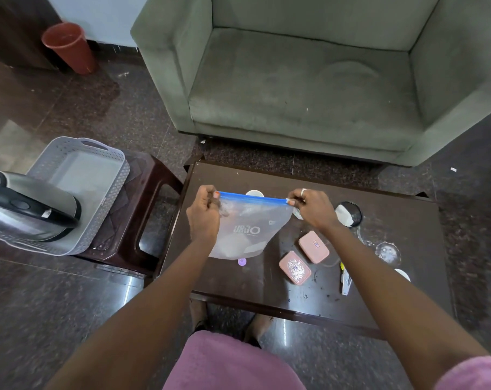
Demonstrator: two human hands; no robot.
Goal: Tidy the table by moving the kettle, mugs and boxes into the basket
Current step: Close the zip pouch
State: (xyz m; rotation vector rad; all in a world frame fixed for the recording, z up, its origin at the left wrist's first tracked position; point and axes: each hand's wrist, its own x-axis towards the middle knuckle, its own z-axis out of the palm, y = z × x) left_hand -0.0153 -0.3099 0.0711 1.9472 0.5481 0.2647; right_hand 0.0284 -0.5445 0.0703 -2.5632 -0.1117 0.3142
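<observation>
A green armchair [309,80] faces a dark low table [401,249]. Left of it, a grey basket [78,170] sits on a brown stool [143,209], the steel kettle [27,209] lying inside. Above the table, the left hand [203,212] and right hand [313,208] each pinch one end of a clear zip bag [247,232], stretching its blue seal taut. Two pink boxes [313,246] rest on the table beside it.

kettle [27,206] in basket [98,170], boxes [313,246] on table [393,249]
</observation>
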